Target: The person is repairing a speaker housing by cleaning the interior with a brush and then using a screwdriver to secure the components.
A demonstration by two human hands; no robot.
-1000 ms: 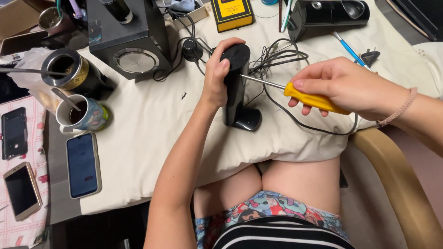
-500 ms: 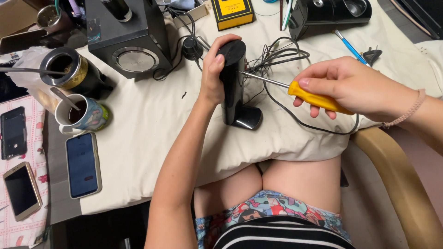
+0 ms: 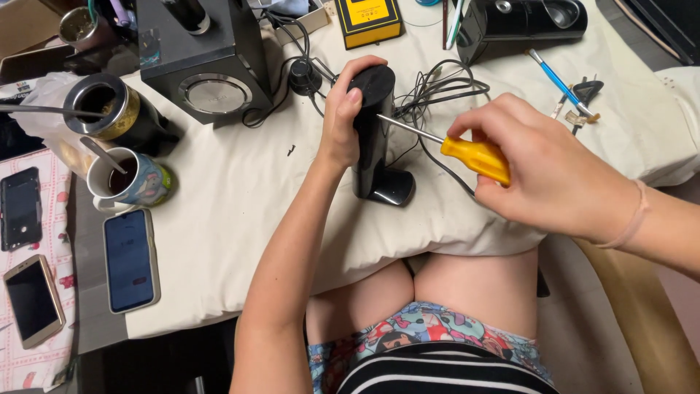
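Observation:
My left hand [image 3: 343, 117] grips a tall black satellite speaker [image 3: 375, 146] that stands upright on a cream cloth [image 3: 240, 211] over my lap. My right hand [image 3: 554, 171] holds a yellow-handled screwdriver [image 3: 474, 157]. Its metal shaft points left and its tip touches the speaker's upper right side. A tangle of black cables [image 3: 437, 91] lies just behind the speaker.
A black subwoofer [image 3: 200, 58] stands at the back left, a second black speaker [image 3: 521, 22] at the back right, a yellow box [image 3: 368, 20] between them. A mug with a spoon [image 3: 127, 182], a dark cup [image 3: 109, 109] and three phones, one [image 3: 130, 259] near the mug, sit left. A blue pen [image 3: 550, 73] lies right.
The view has shifted slightly closer. My right hand with the screwdriver has dropped a little and stays against the speaker. My left hand keeps its grip.

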